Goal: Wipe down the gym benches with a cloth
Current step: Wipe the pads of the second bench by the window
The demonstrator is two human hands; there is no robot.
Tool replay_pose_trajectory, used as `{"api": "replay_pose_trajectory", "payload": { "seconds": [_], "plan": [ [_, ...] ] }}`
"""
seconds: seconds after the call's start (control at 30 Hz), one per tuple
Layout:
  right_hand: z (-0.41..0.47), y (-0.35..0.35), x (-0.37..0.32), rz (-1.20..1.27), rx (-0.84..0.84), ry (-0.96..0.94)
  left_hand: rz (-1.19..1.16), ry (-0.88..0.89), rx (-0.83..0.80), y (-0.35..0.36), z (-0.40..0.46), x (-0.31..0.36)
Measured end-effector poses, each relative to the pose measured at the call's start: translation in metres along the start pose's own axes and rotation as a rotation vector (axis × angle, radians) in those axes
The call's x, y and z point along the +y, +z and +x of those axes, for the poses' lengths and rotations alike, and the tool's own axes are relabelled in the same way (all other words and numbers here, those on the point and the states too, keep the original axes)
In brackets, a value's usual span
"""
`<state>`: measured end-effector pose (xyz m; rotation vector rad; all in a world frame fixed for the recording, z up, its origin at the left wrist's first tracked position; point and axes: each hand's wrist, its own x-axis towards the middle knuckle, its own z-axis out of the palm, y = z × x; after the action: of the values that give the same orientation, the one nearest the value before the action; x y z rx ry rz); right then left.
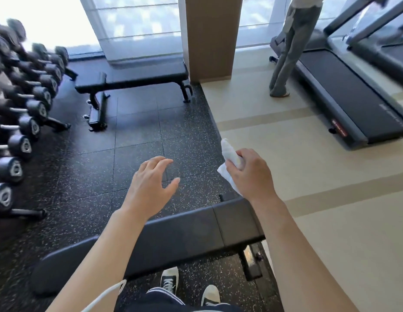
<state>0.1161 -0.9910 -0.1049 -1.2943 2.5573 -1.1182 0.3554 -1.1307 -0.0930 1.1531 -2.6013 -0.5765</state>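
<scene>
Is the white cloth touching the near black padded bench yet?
Apart. In the head view, the right hand holds the white cloth raised, speckled floor showing between its lower edge and the near black padded bench.

A white cloth (229,161) is showing above the black near bench (173,235), which is sitting on black, white-speckled matting (137,140).

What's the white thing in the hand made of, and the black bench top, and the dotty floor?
The white cloth, gripped in the right hand, looks like soft woven fabric or thick paper towel: it crumples and folds. The near bench pad seems smooth vinyl or faux leather over padding, with a dull sheen and a seam. The speckled floor looks like matte rubber tiles, with visible joints.
</scene>
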Motion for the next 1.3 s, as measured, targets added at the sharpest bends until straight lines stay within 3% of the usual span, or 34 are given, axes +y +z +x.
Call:
{"api": "replay_pose_trajectory", "payload": {
  "seconds": [0.63, 1.3],
  "plan": [
    [-0.059, 0.022, -0.117, 0.071, -0.171, -0.108, -0.002, -0.249, 0.166, -0.099, -0.143, -0.059],
    [-0.286, 0.119, -0.382, 0.136, -0.444, -0.463, 0.035, -0.539, 0.423, -0.218, -0.46, -0.212]
  ]
}}
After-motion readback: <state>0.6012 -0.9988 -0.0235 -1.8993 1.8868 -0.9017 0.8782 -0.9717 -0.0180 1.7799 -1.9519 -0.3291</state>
